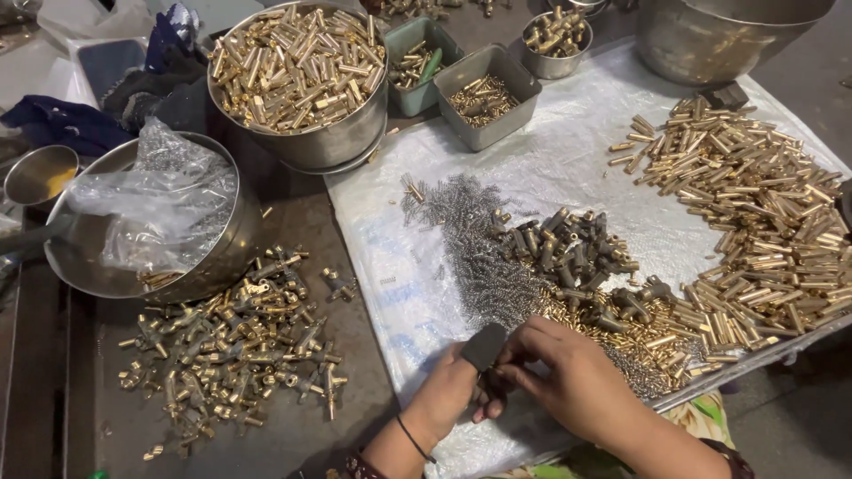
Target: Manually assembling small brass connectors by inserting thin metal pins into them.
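Brass fittings (568,257) beyond springs (484,266)

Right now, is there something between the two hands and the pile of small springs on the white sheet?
Nothing visible blocks the way. The left hand and right hand meet over the white plastic sheet, and the pile of small springs lies just beyond them, with only bare sheet between.

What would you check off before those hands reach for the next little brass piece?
1. Both hands together over the white sheet: left hand and right hand meet, ok.
2. Piece between the fingers: hidden, cannot tell.
3. Dark thumb cover on left hand: ok.
4. Pile of small springs within reach: ok.
5. Dark fittings close by: ok.
6. Brass tubes heaped at right: ok.
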